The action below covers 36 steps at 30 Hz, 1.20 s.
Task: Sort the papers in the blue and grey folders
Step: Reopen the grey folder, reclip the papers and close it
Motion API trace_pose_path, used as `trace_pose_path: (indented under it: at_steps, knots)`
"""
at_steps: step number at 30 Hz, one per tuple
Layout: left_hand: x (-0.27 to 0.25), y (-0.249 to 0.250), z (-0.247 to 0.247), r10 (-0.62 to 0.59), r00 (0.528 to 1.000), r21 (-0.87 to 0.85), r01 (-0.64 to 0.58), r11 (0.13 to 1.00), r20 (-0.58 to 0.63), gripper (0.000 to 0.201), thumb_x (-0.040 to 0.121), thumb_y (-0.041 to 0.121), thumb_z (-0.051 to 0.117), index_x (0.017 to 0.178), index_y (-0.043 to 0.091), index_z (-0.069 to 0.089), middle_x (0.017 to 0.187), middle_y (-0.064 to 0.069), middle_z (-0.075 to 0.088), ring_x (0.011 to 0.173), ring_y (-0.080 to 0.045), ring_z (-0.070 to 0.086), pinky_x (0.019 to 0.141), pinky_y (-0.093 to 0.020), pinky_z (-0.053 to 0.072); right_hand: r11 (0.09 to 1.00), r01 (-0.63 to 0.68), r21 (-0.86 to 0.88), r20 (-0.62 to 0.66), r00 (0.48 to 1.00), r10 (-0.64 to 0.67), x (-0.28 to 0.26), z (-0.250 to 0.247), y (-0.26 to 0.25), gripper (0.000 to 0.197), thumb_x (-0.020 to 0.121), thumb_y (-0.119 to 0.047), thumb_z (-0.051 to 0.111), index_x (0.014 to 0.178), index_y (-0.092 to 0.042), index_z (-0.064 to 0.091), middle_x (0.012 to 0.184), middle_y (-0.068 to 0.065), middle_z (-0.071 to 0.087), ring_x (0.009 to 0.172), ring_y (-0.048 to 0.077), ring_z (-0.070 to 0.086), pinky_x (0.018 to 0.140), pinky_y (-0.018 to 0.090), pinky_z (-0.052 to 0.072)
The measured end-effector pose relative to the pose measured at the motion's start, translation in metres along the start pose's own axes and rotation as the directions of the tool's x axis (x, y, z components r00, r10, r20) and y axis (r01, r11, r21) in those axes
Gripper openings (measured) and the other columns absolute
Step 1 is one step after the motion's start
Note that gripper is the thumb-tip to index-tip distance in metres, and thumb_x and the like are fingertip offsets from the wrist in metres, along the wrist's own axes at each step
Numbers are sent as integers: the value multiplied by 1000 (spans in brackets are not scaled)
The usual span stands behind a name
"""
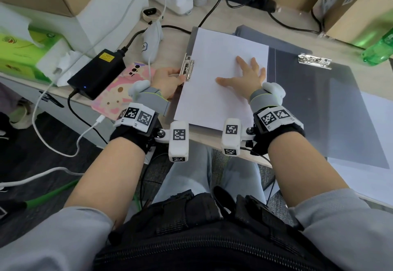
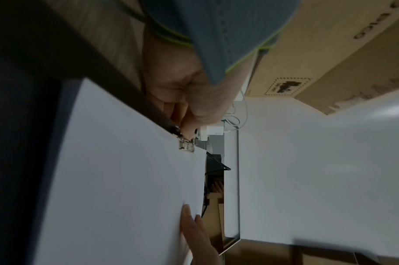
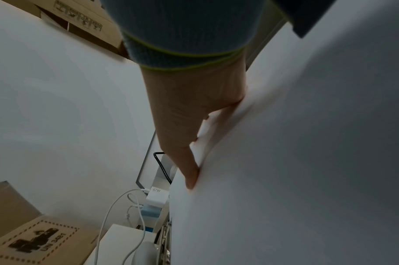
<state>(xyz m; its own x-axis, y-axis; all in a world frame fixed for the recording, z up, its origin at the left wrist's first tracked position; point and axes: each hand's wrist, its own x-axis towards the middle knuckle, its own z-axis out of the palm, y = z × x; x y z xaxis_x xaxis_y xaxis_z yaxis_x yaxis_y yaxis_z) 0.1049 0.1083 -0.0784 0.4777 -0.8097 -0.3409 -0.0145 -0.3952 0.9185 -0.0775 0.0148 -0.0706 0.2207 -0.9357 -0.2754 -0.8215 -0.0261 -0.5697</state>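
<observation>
A stack of white paper (image 1: 219, 75) lies on a grey clip folder (image 1: 192, 43) in front of me. My left hand (image 1: 168, 79) grips the folder's metal clip (image 1: 188, 67) at its left edge; in the left wrist view the left hand (image 2: 189, 111) pinches the metal clip (image 2: 186, 146). My right hand (image 1: 244, 75) lies flat on the white paper (image 3: 284, 161), fingers spread, and the right hand (image 3: 189, 129) presses the sheet down. A second, darker folder (image 1: 319, 104) with its own silver clip (image 1: 314, 60) lies open to the right.
A black power brick (image 1: 97, 72), a pink patterned phone (image 1: 119, 92) and cables crowd the desk's left side. Cardboard boxes (image 1: 350, 4) and a green bottle (image 1: 378, 49) stand at the back right. More white sheets (image 1: 365, 177) lie under the dark folder.
</observation>
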Motion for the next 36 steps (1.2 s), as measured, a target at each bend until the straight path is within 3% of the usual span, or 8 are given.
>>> trace_pose_path:
  at_steps: [1,5,8,13,17,24,30,36]
  knots:
    - [-1,3,1,21,999,32,-21,999,-28,36,92,6,51,128,1,52,128,-22,58,77,-12,58,90,-27,51,1000,4,-9,-9,1000,-4,0,0,1,94,65,-67,66,144,-47,20,159,-13,-3,146,25,-16,116,58,1]
    - [-8,15,3,130,991,156,-129,979,1,37,90,-3,49,127,0,53,128,-15,59,116,-26,57,96,-24,40,996,47,76,-15,999,-46,-7,-6,0,84,73,-53,70,145,-38,28,160,-8,3,147,24,-12,120,48,4]
    - [-15,24,5,217,976,379,-207,902,15,38,87,2,52,125,5,55,124,-8,58,114,-25,55,91,-21,41,987,75,139,-11,997,-74,-15,-11,0,77,78,-40,72,144,-32,34,160,-5,8,147,23,-8,119,41,7]
    - [-32,45,26,285,954,594,-281,753,90,28,78,25,51,101,13,62,135,-23,48,127,-34,43,107,-36,33,976,104,190,-37,994,-98,-28,-23,15,63,76,-28,75,134,-27,50,154,0,28,144,21,19,117,37,20]
    - [-36,48,48,329,934,573,-347,743,139,44,89,14,55,133,10,50,148,-8,39,143,-26,26,117,-33,21,948,130,291,-27,991,-127,-42,-37,26,55,77,-20,75,129,-16,57,138,3,52,128,17,47,101,24,37]
    - [-58,54,122,342,872,508,-483,713,349,38,86,15,58,125,14,57,139,-5,52,129,-21,47,104,-25,35,883,93,461,-42,996,-83,-78,-79,75,46,81,-14,71,125,-11,58,116,9,66,103,18,63,92,34,54]
    - [-73,53,184,305,798,493,-572,655,521,38,86,17,60,124,14,59,135,-6,55,125,-21,50,106,-29,37,870,58,490,-175,984,33,-99,-105,127,38,81,-6,69,118,-4,61,110,17,68,89,20,63,87,40,54]
    - [-89,50,248,295,745,430,-609,666,598,36,84,11,62,120,14,62,129,-6,61,123,-19,54,103,-25,37,904,-117,412,-443,841,311,-122,-136,194,38,81,-8,60,118,-9,64,117,12,67,109,22,62,96,26,45]
